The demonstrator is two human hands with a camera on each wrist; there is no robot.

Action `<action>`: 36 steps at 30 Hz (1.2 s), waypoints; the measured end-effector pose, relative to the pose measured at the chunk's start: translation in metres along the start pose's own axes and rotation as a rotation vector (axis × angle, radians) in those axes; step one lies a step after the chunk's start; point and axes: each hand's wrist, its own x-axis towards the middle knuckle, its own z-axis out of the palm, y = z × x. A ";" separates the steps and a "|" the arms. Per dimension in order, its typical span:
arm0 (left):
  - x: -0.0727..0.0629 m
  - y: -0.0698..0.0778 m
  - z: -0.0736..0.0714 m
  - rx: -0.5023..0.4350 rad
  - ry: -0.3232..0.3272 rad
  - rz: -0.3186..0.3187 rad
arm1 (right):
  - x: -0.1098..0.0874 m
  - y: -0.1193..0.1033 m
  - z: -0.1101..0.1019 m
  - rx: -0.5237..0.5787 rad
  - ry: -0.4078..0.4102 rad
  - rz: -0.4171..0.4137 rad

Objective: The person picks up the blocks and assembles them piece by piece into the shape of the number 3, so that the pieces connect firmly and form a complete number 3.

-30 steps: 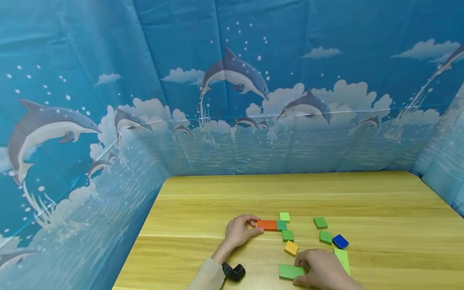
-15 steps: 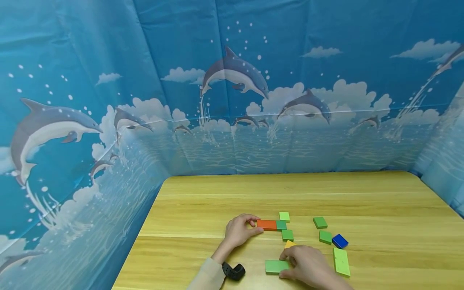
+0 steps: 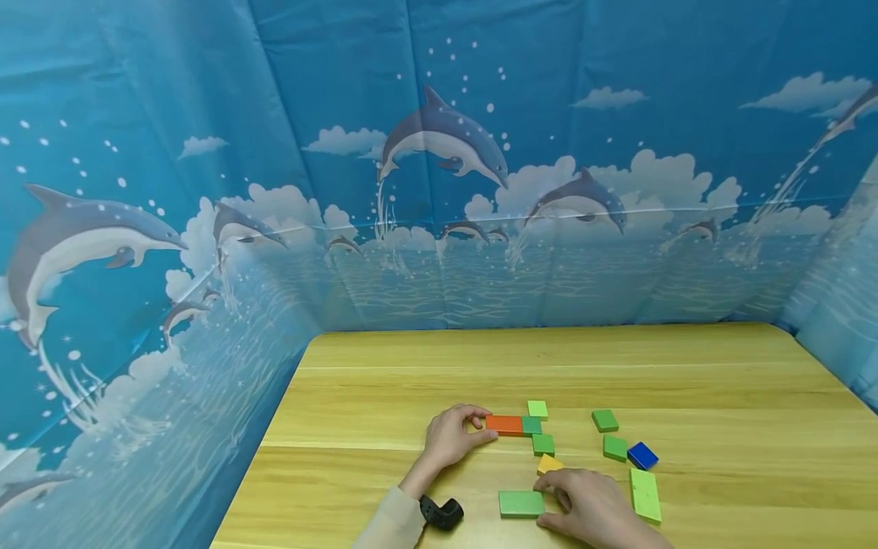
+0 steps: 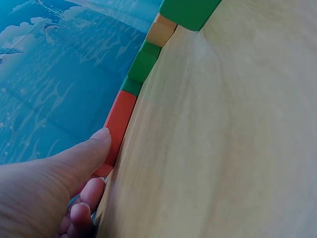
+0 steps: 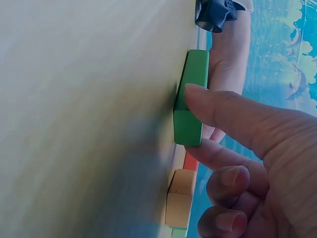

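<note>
My left hand point(image 3: 450, 437) pinches the left end of a red rectangular block point(image 3: 504, 425) between thumb and fingers; in the left wrist view the thumb lies along the red block point(image 4: 119, 121). A small dark green square block point(image 3: 531, 425) abuts its right end. Light green point(image 3: 537, 409) and green point(image 3: 543, 444) squares sit at that end's corners. Nearer me a green rectangular block point(image 3: 521, 504) lies flat. My right hand point(image 3: 591, 505) is at its right end, thumb and index finger spread either side, the end face uncovered between them. An orange block point(image 3: 549, 464) is partly hidden behind this hand.
On the right of the wooden table point(image 3: 741, 427) lie two green squares point(image 3: 605, 420), a blue block point(image 3: 642, 455) and a light green rectangular block point(image 3: 645, 495). A black device point(image 3: 442, 514) is on the left wrist. Dolphin-printed curtains point(image 3: 439, 290) surround the table.
The right hand has slid the green rectangular block leftward, then drawn back slightly to the right, loosening its hold. The left hand stays at the red block.
</note>
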 end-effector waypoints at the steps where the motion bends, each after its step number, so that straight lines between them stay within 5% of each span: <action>1: 0.000 0.000 0.000 0.000 -0.001 0.000 | 0.000 0.000 0.000 -0.002 0.003 -0.002; 17: 0.001 -0.001 0.001 -0.005 0.014 0.015 | 0.016 0.002 0.001 -0.017 0.089 -0.077; 31: 0.001 0.000 0.003 0.002 0.008 -0.001 | 0.026 0.004 -0.002 -0.089 0.108 -0.052; 36: -0.001 0.000 0.003 0.014 0.034 0.041 | 0.026 0.004 -0.003 -0.088 0.110 -0.049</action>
